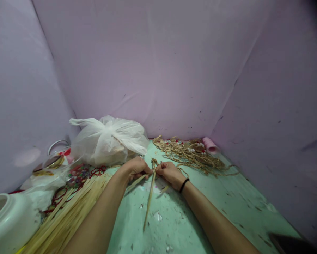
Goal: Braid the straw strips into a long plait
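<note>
My green table [227, 211] is scuffed. On it lie straw strips [65, 215] lower left, a plastic bag [110, 139] centre, braided cords [192, 153] right.

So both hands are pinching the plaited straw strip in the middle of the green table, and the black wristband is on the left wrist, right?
Not quite. Both the left hand and right hand do pinch the plaited straw strip on the green table, but the black wristband is on the right wrist, as the head view shows.
</note>
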Motion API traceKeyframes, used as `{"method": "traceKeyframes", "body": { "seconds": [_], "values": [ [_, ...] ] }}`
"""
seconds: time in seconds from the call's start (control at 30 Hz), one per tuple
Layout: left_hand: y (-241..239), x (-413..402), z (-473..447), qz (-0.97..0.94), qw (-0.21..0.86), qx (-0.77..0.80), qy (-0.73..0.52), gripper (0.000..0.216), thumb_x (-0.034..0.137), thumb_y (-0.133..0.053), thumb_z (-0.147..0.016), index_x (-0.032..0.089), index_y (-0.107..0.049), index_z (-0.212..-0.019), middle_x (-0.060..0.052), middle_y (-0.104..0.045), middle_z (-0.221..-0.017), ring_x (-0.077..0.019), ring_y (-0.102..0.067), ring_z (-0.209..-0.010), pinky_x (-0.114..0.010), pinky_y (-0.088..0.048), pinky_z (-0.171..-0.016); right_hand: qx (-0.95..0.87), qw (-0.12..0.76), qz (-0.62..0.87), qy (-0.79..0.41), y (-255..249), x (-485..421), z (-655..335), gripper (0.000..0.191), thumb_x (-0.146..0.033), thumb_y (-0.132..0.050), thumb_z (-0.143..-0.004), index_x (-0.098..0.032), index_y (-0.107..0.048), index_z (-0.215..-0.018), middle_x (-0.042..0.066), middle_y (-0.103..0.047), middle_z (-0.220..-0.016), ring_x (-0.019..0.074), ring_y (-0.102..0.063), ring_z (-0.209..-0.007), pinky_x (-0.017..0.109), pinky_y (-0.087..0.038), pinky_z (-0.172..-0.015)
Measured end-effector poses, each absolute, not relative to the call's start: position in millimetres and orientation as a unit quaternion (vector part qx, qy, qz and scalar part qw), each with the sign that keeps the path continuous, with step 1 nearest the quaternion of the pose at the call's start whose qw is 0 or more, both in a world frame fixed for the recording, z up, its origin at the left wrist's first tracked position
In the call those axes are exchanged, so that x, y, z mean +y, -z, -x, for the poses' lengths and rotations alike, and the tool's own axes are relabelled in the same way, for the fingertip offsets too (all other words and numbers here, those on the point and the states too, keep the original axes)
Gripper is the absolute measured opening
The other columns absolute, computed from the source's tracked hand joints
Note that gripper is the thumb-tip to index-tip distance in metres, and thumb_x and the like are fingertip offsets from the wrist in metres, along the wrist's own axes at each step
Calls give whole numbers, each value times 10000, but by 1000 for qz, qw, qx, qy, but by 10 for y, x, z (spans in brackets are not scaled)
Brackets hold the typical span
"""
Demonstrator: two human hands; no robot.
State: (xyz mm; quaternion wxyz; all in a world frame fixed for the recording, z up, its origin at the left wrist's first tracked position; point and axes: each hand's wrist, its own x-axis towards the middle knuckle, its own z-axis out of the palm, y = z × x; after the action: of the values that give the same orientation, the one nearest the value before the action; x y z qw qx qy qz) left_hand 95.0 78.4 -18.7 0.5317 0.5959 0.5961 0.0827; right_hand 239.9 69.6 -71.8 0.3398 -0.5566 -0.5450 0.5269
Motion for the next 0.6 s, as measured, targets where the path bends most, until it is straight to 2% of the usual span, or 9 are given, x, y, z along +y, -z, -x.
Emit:
{"method": "traceKeyframes", "body": {
  "seconds": [0.1, 0.2, 0.3, 0.33, 0.43, 0.5, 0.6],
  "values": [
    [198, 735, -1096, -632, 480, 599, -111, 128, 149, -567, -534, 137, -469, -452, 50, -361, -331, -52, -287, -304, -185, -179, -331, -525, 355, 556, -538, 708, 685, -2382, 68, -99, -451, -521, -140, -464, -468, -56, -383, -377, 41, -259, -362, 200, -161, -383],
    [234, 642, -1301, -686, 325, 644, -91, 39, 117, -548, -501, 138, -526, -525, -5, -484, -435, -118, -462, -429, -204, -293, -404, -482, 377, 564, -554, 669, 656, -2362, 63, -89, -441, -507, -143, -451, -476, -63, -373, -368, 42, -271, -359, 191, -177, -382],
    [223, 558, -1421, -715, 204, 663, -83, 148, 121, -541, -497, 133, -595, -634, -92, -604, -619, -200, -567, -623, -238, -361, -491, -447, 400, 551, -580, 646, 643, -2362, 69, -86, -430, -506, -144, -438, -468, -56, -392, -375, 44, -303, -361, 185, -210, -388],
    [201, 546, -1424, -717, 216, 659, -74, 159, 118, -542, -496, 130, -602, -643, -98, -612, -629, -205, -572, -625, -242, -368, -495, -443, 399, 543, -590, 646, 644, -2367, 74, -82, -424, -502, -145, -434, -465, -53, -398, -375, 46, -311, -359, 185, -219, -389],
    [108, 586, -1324, -694, 362, 620, -50, 76, 125, -537, -531, 120, -587, -587, -51, -567, -505, -141, -507, -445, -217, -341, -425, -462, 378, 532, -601, 656, 655, -2392, 82, -73, -418, -499, -140, -448, -462, -47, -407, -375, 46, -319, -350, 187, -217, -385],
    [69, 664, -1213, -644, 423, 632, -84, 54, 135, -519, -579, 112, -562, -555, -16, -517, -444, -90, -415, -345, -198, -293, -370, -485, 364, 533, -589, 656, 660, -2407, 86, -75, -428, -515, -133, -462, -461, -50, -392, -372, 38, -293, -344, 188, -185, -377],
    [109, 789, -1092, -544, 479, 671, -156, 100, 130, -464, -664, 103, -550, -620, -1, -504, -430, -53, -331, -292, -175, -224, -329, -504, 347, 541, -577, 627, 654, -2416, 104, -92, -449, -559, -132, -470, -466, -64, -344, -345, 32, -240, -333, 194, -143, -371]
  ]
}}
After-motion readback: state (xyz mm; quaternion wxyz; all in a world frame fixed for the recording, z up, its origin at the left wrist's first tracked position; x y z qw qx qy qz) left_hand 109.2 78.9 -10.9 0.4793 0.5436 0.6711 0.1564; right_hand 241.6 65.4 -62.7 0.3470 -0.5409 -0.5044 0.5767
